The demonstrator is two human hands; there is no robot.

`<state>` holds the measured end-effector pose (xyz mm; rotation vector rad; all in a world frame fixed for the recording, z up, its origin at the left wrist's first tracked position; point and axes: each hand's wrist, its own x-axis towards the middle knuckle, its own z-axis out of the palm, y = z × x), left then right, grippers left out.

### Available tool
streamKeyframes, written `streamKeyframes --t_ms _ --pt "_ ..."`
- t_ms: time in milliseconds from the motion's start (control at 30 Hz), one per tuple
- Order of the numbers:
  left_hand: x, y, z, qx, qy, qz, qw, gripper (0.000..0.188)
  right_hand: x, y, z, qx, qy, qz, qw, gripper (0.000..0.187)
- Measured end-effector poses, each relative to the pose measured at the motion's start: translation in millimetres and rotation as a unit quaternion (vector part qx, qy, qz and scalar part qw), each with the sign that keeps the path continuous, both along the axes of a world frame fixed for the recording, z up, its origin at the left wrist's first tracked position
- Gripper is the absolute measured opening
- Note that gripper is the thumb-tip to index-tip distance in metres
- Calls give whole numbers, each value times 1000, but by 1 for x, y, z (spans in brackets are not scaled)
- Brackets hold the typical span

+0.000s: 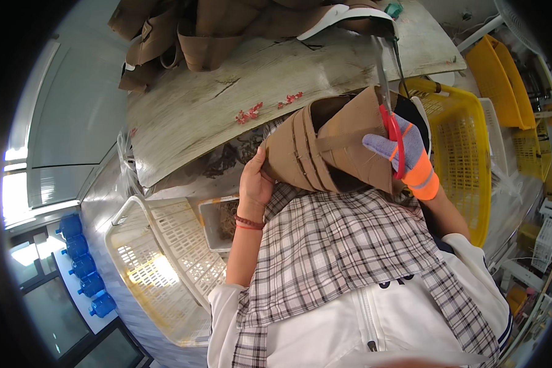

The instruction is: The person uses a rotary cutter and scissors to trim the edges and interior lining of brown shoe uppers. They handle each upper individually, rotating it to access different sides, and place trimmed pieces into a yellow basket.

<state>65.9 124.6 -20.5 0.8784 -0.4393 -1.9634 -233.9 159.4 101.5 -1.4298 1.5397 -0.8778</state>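
My bare left hand [255, 179], with beaded and red bracelets at the wrist, grips the left end of a brown curved piece of stiff sheet material [288, 153] over my lap. Its thumb lies on top. My right hand [405, 150], in a grey and orange glove, is closed round the red-handled scissors [394, 132], whose blades point away from me. A wide brown flap [356, 144] of the material spreads beside the glove, and a thin strip crosses it. Whether the blades touch the material cannot be told.
A worn wooden table [190, 104] stands ahead, bearing a brown heap of similar pieces [208, 37], a white curved item [325, 21] and red scraps [249, 113]. A white basket [165, 270] stands left, beside a grey bin [219, 227]; a yellow basket [481, 165] stands right.
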Motion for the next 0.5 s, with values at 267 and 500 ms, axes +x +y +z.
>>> streamKeyframes --t_ms 267,500 --pt "4 -5 -19 4 62 -49 997 40 -19 -2 -15 -2 -47 35 998 29" --pt "-1 -2 1 37 55 -10 998 40 16 -4 -7 41 -107 48 992 34"
